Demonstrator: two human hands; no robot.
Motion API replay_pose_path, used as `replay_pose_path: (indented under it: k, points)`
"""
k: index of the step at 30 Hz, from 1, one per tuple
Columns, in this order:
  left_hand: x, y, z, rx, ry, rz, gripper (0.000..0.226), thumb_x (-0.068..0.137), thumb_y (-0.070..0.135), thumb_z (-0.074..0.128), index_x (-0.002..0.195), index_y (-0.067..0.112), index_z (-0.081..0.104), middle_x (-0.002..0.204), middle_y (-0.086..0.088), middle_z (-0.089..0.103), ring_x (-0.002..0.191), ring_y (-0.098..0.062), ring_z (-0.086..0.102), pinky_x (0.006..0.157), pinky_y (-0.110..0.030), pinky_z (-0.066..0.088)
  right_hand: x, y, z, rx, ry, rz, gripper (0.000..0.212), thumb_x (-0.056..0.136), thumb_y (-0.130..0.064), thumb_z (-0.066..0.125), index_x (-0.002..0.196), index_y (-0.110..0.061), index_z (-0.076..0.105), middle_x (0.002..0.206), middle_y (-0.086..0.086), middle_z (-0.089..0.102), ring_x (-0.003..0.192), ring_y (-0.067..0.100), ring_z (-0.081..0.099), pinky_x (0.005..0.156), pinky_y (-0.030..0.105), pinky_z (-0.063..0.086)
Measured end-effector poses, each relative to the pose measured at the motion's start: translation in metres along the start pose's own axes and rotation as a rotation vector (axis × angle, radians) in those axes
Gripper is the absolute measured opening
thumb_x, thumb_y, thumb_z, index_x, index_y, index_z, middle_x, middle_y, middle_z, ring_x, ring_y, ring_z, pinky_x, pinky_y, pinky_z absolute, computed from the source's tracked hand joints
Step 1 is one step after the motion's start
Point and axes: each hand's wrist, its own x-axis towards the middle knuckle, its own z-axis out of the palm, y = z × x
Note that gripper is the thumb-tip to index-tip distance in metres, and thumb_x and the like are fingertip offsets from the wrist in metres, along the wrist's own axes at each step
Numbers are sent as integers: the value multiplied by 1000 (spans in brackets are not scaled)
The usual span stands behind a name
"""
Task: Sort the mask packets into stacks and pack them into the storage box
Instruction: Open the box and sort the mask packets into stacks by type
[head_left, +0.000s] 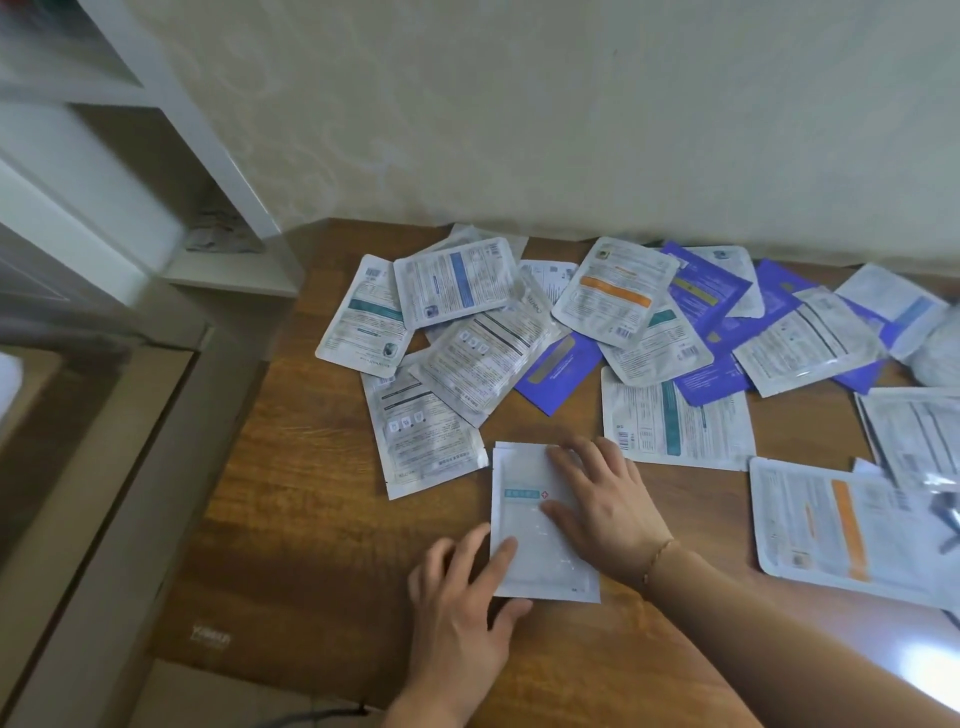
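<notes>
Hands, left (462, 597) and right (602, 504), press flat glossy rectangular packet (535, 545) on woodgrain table (311, 519).

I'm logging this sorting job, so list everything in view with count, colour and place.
White packet: one, white with a pale blue band, near edge of the table, under both hands.
Loose packets: many, white and silver with teal, blue or orange bands, overlapping across the far table.
Purple packets: several, among the heap.
Table: one, brown wood.
Shelf unit: one, white, far left.
Bracelet: one, thin, right wrist.
Left hand: fingers resting on the white packet's near left edge.
Right hand: flat on the white packet.
</notes>
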Motion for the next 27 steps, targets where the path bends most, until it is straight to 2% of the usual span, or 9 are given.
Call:
replay_pose_path:
  k: [4,7,11,13,15,18,24,27]
  points:
    - [5,4,1,15,19,-5,55,83,59,56,135,40,49,143,10,46,119,-22,39,87,-47,45,4,2,1,-78,34,27,65,92,-57,32,140,-15,45,137,3,50,121,29,40,94,47,46]
    - [13,5,0,47,-20,3,61,80,68,49,134,38,50,141,9,47,117,-20,39,85,-44,44,10,5,-3,-129,25,17,66,91,-57,32,141,-17,44,134,1,52,120,29,41,93,46,43]
    - [20,2,0,1,-3,26,62,74,64,60,129,39,53,136,11,52,114,-20,41,83,-44,43,6,8,-2,-114,38,34,66,93,-56,31,148,-18,33,134,1,48,122,28,40,97,48,38]
    - [24,3,3,-2,20,27,68,64,59,76,125,39,55,134,11,55,112,-19,41,81,-47,45,7,9,1,-125,28,22,63,95,-56,28,148,-23,30,135,0,46,124,28,39,101,51,33]
    - [29,5,5,-4,30,9,80,49,52,90,121,39,59,131,12,56,110,-19,41,77,-50,46,13,11,2,-146,24,13,60,95,-56,26,146,-24,33,134,0,47,124,29,40,105,55,24]
    - [38,12,8,-24,50,-42,87,38,46,94,119,39,62,130,13,58,108,-19,42,76,-49,45,22,19,0,-173,6,-25,60,96,-56,26,145,-23,37,131,0,49,124,29,43,107,56,16]
    - [50,21,8,40,16,-84,76,52,71,66,122,44,58,133,15,56,108,-19,43,75,-49,47,29,30,-3,-174,-20,-40,62,97,-59,18,146,-25,35,132,1,49,128,30,39,107,59,13]
    - [51,21,6,47,4,-112,78,51,79,57,121,45,59,136,12,52,108,-22,46,77,-52,48,30,37,-13,-33,67,-23,60,96,-60,24,146,-29,32,139,2,43,133,29,33,112,57,19]
